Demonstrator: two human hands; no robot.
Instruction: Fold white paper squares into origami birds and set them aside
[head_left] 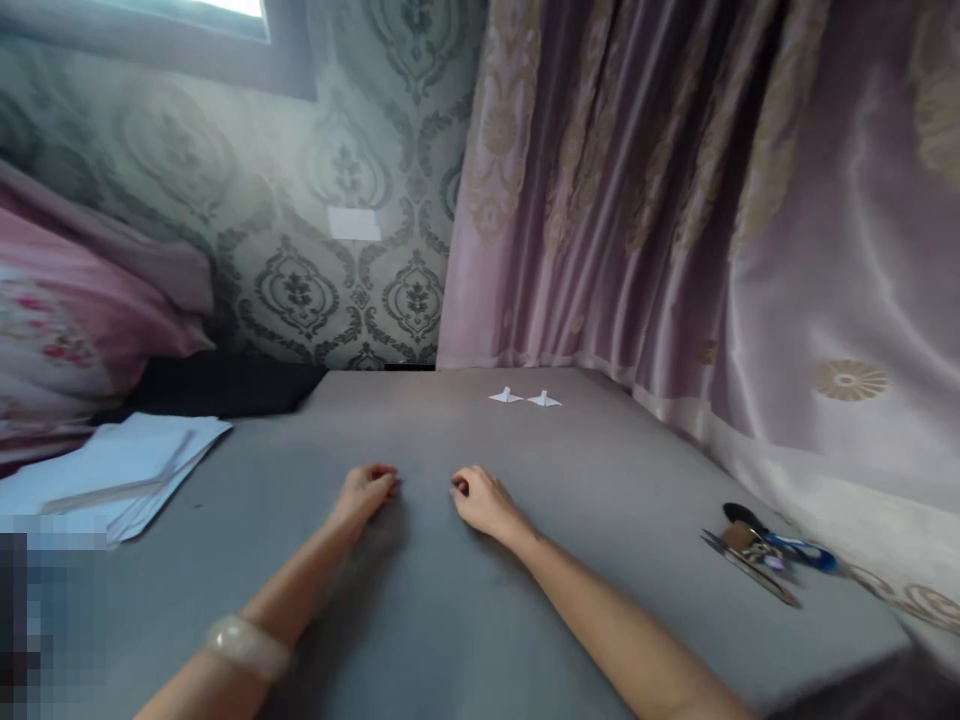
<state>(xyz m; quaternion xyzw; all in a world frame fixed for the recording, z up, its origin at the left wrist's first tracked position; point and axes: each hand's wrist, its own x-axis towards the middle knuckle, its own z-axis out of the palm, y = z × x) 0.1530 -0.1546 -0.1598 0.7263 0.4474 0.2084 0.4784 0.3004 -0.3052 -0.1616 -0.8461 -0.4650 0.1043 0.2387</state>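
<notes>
My left hand (370, 490) is just above or on the grey tabletop (585, 540), its fingers curled in and pinched together. Across a short gap, my right hand (484, 500) is also closed, thumb against bent fingers. Anything within either hand is hidden or too small to make out. Beyond them, two small folded white paper figures (505, 395) stand side by side near the table's far edge. A pale bangle (247, 648) circles my left wrist.
A stack of white paper sheets (127, 450) lies at the left, before a black item (232, 385) and a pink floral cushion (90, 330). Scissors or a similar pointed tool (750, 568) and blue-handled tool (799, 550) lie right. A mauve curtain (600, 200) borders the table.
</notes>
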